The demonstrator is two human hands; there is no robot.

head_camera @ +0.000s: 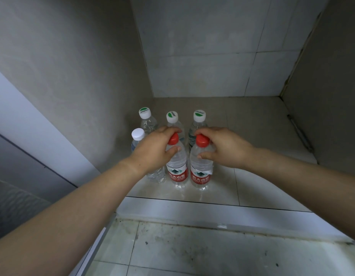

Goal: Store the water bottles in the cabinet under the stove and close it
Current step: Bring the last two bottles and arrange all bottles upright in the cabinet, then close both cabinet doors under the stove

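I'm in the placing step. My left hand (154,150) has its grip curled round the neck of the left red-capped bottle (176,172), and my right hand (224,151) pinches the right red-capped bottle (200,172) just under its cap. Both stand upright and side by side on the cabinet floor (252,140), near its front edge. Three green-capped bottles (172,117) and a white-capped bottle (138,134) stand behind. The two look seated, so next I'd release both grips and draw back without knocking the row. Then I'd swing shut the pale panel (33,126) at left, which I take for the door.
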